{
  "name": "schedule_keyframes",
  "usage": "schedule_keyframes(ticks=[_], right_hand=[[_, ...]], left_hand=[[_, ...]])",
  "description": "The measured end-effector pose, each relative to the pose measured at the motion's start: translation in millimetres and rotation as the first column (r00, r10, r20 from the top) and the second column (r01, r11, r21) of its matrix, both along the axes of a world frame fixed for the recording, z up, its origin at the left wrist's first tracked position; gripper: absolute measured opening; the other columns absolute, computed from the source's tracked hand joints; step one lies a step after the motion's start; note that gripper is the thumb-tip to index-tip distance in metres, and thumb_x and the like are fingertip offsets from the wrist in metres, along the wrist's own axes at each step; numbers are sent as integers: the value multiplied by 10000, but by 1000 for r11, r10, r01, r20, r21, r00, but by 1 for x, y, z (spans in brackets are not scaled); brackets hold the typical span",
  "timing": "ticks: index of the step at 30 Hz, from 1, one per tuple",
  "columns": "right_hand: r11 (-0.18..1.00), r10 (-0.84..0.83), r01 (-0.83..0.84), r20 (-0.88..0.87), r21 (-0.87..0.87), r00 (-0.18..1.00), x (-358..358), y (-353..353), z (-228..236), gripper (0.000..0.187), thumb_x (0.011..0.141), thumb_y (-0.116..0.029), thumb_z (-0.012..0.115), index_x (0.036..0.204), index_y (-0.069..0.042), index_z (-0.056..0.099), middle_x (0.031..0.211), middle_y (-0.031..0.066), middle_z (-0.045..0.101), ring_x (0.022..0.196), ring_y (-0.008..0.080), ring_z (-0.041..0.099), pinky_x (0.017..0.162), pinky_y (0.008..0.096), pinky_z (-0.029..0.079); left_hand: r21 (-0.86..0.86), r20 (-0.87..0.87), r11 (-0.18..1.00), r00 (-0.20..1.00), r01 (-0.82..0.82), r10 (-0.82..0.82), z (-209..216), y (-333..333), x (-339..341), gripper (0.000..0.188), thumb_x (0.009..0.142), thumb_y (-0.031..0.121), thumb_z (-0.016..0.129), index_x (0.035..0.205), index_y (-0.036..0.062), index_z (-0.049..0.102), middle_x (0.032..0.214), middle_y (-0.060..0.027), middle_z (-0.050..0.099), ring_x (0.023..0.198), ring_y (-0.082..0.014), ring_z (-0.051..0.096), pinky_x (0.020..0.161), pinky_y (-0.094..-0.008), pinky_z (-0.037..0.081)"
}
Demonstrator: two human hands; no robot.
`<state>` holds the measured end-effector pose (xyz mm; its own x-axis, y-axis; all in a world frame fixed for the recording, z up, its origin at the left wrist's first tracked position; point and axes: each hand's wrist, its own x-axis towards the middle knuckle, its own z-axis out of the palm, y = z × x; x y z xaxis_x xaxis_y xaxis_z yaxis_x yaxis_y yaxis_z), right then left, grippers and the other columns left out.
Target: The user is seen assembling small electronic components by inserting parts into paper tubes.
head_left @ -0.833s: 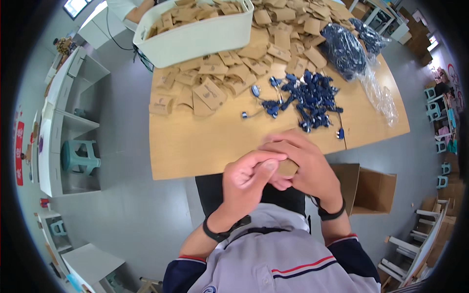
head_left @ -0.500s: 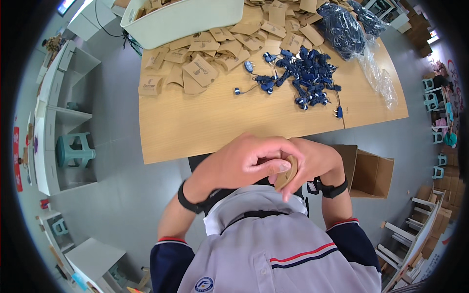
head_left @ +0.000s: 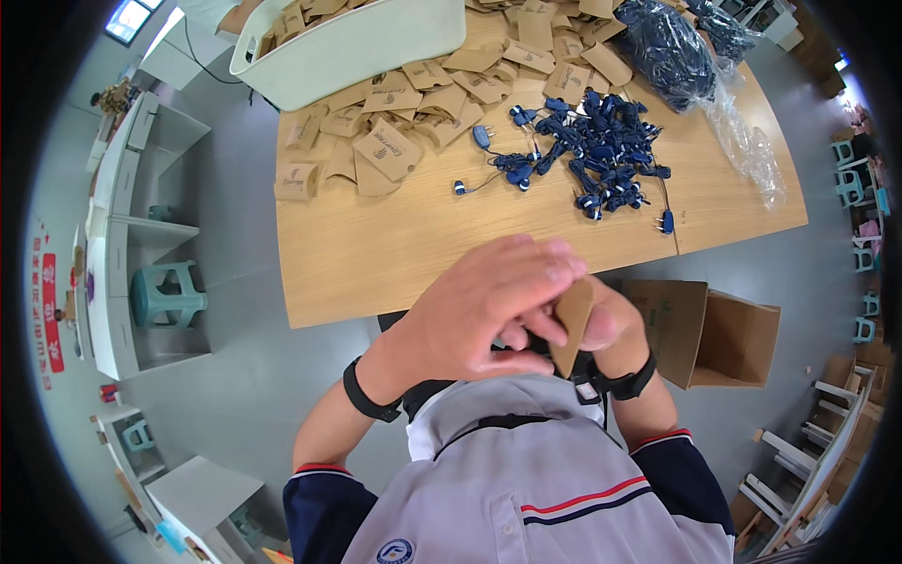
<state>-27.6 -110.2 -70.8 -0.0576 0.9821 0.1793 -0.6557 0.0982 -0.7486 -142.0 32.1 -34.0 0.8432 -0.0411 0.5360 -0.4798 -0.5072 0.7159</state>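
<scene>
A small brown cardboard pillow box (head_left: 571, 324) is held edge-on between my hands, in front of my waist and just off the table's near edge. My right hand (head_left: 615, 324) grips it from the right, its thumb bent against the side. From the left, my left hand (head_left: 489, 305) curves over the box, fingers on its upper end and thumb near its lower end. What the box holds, if anything, is hidden. Beyond my hands, a tangle of dark blue earphones (head_left: 611, 141) with plugs lies on the wooden table (head_left: 404, 254).
Many brown pillow boxes (head_left: 387, 150) are heaped at the back left, beside a white bin (head_left: 352, 56) holding more. A clear plastic bag (head_left: 667, 56) of dark items lies back right. An open carton (head_left: 733, 338) stands right of my right arm. At the upper left shows another person's sleeve (head_left: 209, 11).
My left hand has shifted from pinching at the box to lying over it with straighter fingers. The box now stands more upright. The view has shifted slightly.
</scene>
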Motion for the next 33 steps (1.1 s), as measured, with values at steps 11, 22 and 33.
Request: schedule_keyframes(ticks=[11, 22, 33], right_hand=[[810, -308, 565, 707, -156, 637, 20, -22, 36, 298, 809, -105, 738, 1059, -26, 597, 947, 24, 619, 797, 105, 549, 710, 246, 443], [800, 92, 597, 973, 55, -213, 96, 95, 48, 320, 861, -278, 679, 1019, -10, 605, 841, 168, 670, 799, 309, 656, 695, 376, 513], [811, 243, 579, 857, 77, -454, 101, 139, 2, 364, 826, -188, 650, 1072, 66, 560, 910, 200, 689, 839, 352, 686, 763, 372, 555]], left_hand=[[180, 32, 759, 775, -626, 631, 114, 182, 54, 718, 782, 319, 786, 1324, -31, 472, 1262, -189, 591, 1172, -302, 583, 969, -380, 462], [307, -122, 728, 733, -613, 669, 58, 210, 66, 705, 911, 327, 646, 1413, -42, 315, 1461, -182, 446, 1362, -271, 407, 1125, -345, 294], [79, -226, 873, 844, -482, 486, 53, 83, -26, 500, 879, 93, 584, 1331, 0, 393, 1307, -137, 577, 1284, -254, 473, 1106, -385, 306]])
